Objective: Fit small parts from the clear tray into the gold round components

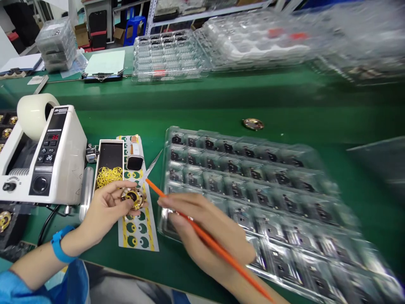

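Observation:
My left hand (109, 207) pinches a round gold-rimmed part (133, 197) with a dark and yellow middle, held above the sticker sheet (139, 234). Between the fingers and thumb of my right hand (205, 232) is a long thin orange stick (218, 245), its front end just right of the gold part. A pale pointed blade (153, 166) shows beyond that end; whether it joins the stick I cannot tell. Left of the sheet, a white box (110, 156) contains many small yellow rings (109, 176). A watch (135, 162) lies on the sheet.
A large clear tray (253, 183) of small black parts spreads to the right. Behind it lies another round metal part (253, 123). A white tape dispenser (55, 156) stands at left. More plastic trays (171, 57) and a clipboard (103, 65) rest on the rear ledge.

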### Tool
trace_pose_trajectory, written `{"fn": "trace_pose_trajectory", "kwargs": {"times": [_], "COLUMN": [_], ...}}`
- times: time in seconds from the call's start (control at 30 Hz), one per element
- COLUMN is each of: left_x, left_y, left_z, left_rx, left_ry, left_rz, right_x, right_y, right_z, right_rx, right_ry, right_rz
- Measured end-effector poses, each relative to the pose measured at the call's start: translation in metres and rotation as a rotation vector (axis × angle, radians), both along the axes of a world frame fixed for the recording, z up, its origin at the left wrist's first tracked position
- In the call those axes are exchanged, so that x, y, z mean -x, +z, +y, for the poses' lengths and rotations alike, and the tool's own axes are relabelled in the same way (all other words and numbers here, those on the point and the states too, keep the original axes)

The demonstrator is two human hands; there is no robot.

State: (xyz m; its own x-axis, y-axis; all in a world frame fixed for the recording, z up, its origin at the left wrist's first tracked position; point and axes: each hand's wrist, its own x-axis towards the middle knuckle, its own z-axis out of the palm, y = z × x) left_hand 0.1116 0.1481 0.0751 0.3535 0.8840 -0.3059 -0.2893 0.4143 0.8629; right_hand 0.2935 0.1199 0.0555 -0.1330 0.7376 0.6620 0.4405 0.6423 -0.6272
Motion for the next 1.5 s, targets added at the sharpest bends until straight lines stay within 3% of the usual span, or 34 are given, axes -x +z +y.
{"fn": "trace_pose_trajectory", "kwargs": {"times": [0.13, 0.27, 0.4, 0.53, 0.63, 0.87, 1.07, 1.23, 1.5], "left_x": [-0.001, -0.001, 0.000, -0.001, -0.003, -0.003, -0.001, -0.001, 0.002], "left_y": [0.000, -0.001, -0.002, -0.003, -0.006, -0.022, -0.023, -0.021, -0.023], "left_z": [0.000, 0.000, -0.001, -0.004, -0.008, -0.020, -0.022, -0.022, -0.016], "left_rx": [-0.031, -0.079, -0.130, -0.195, -0.322, -0.615, -0.889, -0.918, -0.915], "left_ry": [-0.020, -0.037, -0.043, -0.019, 0.017, -0.038, -0.092, -0.100, -0.045], "left_rz": [0.065, 0.133, 0.184, 0.256, 0.349, 0.492, 0.605, 0.622, 0.680], "right_x": [-0.002, -0.001, 0.002, 0.011, 0.018, 0.024, 0.025, 0.022, 0.020], "right_y": [-0.003, -0.008, -0.005, -0.004, -0.007, -0.013, -0.010, -0.003, 0.006], "right_z": [0.003, 0.006, 0.003, -0.001, -0.002, 0.002, 0.001, 0.004, 0.004], "right_rx": [0.209, 0.270, 0.118, -0.099, -0.145, -0.055, 0.087, 0.121, 0.404], "right_ry": [0.073, 0.048, 0.005, -0.055, -0.115, -0.192, -0.185, -0.093, 0.135], "right_rz": [0.363, 0.386, 0.228, -0.084, -0.230, -0.182, -0.134, -0.057, 0.222]}}
